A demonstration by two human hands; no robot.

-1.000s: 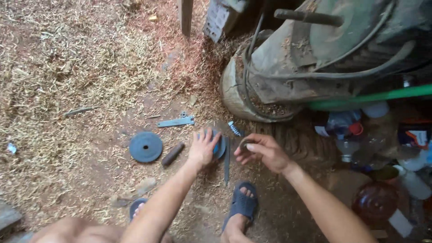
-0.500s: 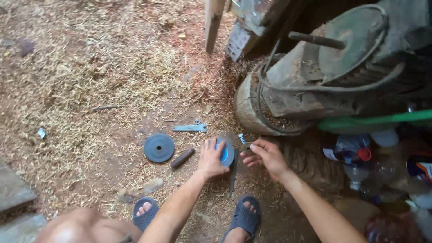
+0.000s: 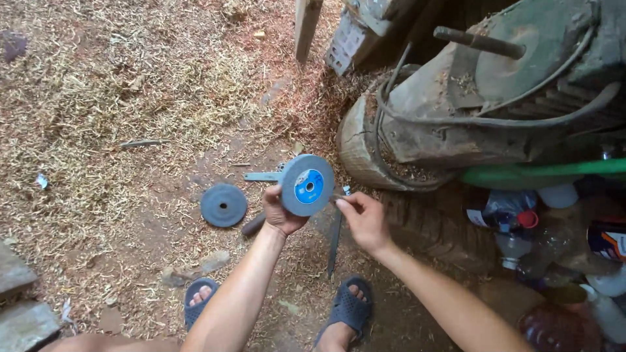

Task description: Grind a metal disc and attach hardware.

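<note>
My left hand (image 3: 279, 212) holds a grey grinding wheel (image 3: 306, 185) with a blue round label, lifted off the ground and tilted toward me. My right hand (image 3: 362, 218) is just right of the wheel, fingers pinched at its edge on something small that I cannot make out. A second, darker grey wheel (image 3: 223, 205) lies flat on the dirt to the left. A flat metal spanner (image 3: 262, 176) lies behind the held wheel, and a dark short cylinder (image 3: 253, 225) lies by my left wrist. A long thin metal bar (image 3: 334, 238) lies below my right hand.
Wood shavings cover the dirt floor. An old motor-like machine (image 3: 495, 104) on a round stump (image 3: 362, 146) stands at the right, with a green pipe (image 3: 541, 173) and plastic bottles (image 3: 508, 215) beside it. A wooden post (image 3: 306, 26) rises at the top. My sandalled feet (image 3: 345, 309) are below.
My left hand has picked the blue-labelled wheel up from the ground and turned it to face me. My right hand stays close beside it. The view has shifted slightly.
</note>
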